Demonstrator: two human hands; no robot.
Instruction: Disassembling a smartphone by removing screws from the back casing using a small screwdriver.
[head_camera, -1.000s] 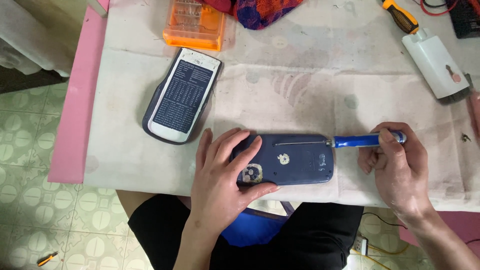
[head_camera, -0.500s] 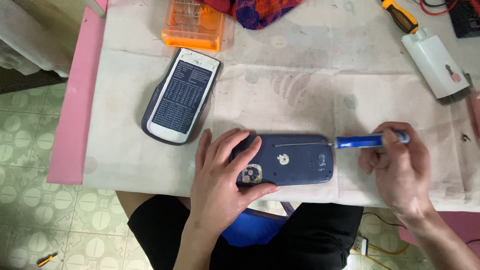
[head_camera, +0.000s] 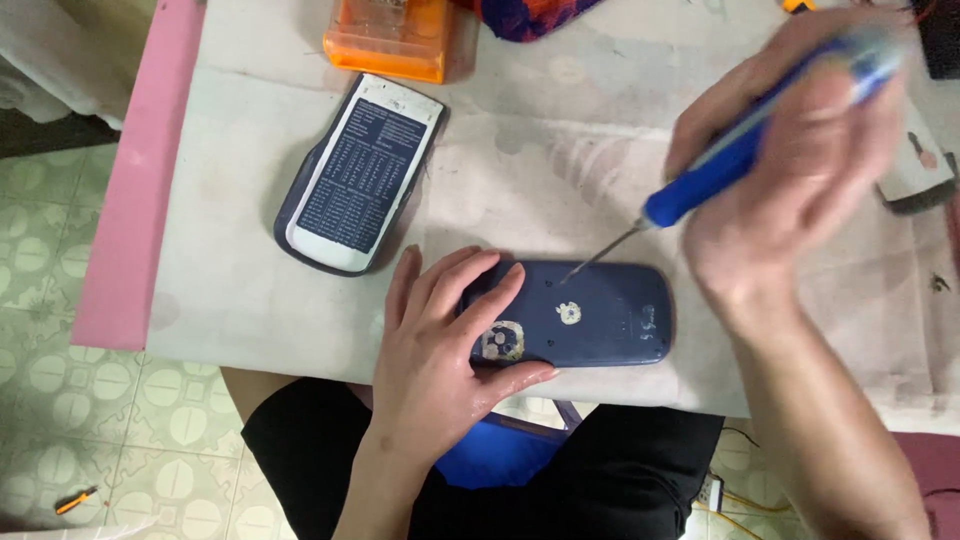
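A dark blue device (head_camera: 585, 315) is wearing pale stickers; beyond it, an orange box (head_camera: 388, 40) is sitting on the stained whitish surface (head_camera: 520, 150).

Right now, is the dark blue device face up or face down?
Face down: the dark blue device shows its plain back and stickers, no keys or screen.

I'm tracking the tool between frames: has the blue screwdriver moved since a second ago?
Yes. The blue screwdriver left the dark blue device's right end; its tip now meets the back, handle raised toward the table's far side.
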